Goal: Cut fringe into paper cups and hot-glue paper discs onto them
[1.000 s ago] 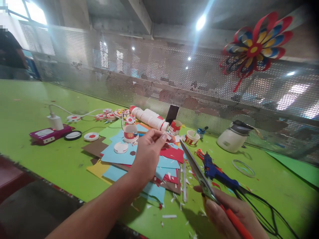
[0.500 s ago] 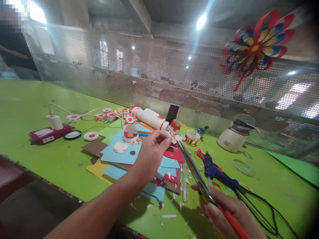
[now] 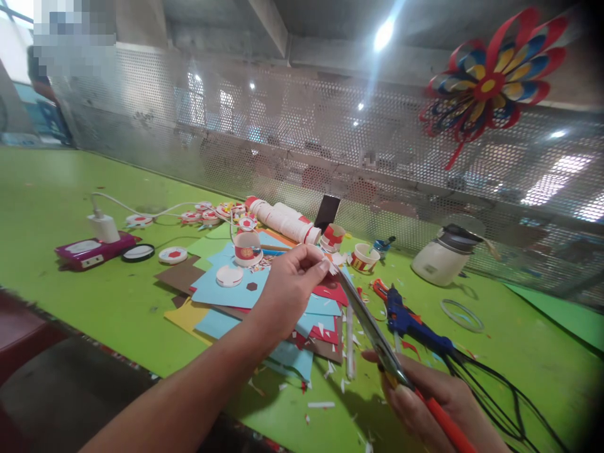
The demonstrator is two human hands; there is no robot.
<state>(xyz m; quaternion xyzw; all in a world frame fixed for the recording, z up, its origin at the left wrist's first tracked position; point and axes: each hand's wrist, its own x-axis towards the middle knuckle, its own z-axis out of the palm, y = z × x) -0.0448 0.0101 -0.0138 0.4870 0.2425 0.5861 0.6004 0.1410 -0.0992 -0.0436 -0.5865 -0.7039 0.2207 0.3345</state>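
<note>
Between the thumb and fingers of my left hand (image 3: 293, 290) is a small white paper piece (image 3: 332, 268), mostly hidden by the fingertips. My right hand (image 3: 427, 393) grips red-handled scissors (image 3: 372, 327), whose tips reach the paper's right edge; the blades look nearly closed. Below my left hand lies a stack of coloured paper (image 3: 226, 299) in blue, red, brown and yellow. On it sit a white disc (image 3: 229, 275), a dark hexagon (image 3: 252, 287) and a cut-down paper cup (image 3: 248, 248) beside small scraps.
A blue glue gun (image 3: 415, 324) with a looping black cord lies right of the scissors. Behind stand a row of stacked paper cups (image 3: 283, 220), a dark phone-like slab (image 3: 327, 212) and a white jug (image 3: 441, 255). A purple power strip (image 3: 94, 250) is at left. A perforated screen (image 3: 226, 138) borders the table.
The scissor tips and the white paper have shifted slightly against each other; both hands stay nearly in place. In the background at upper left, a person has moved.
</note>
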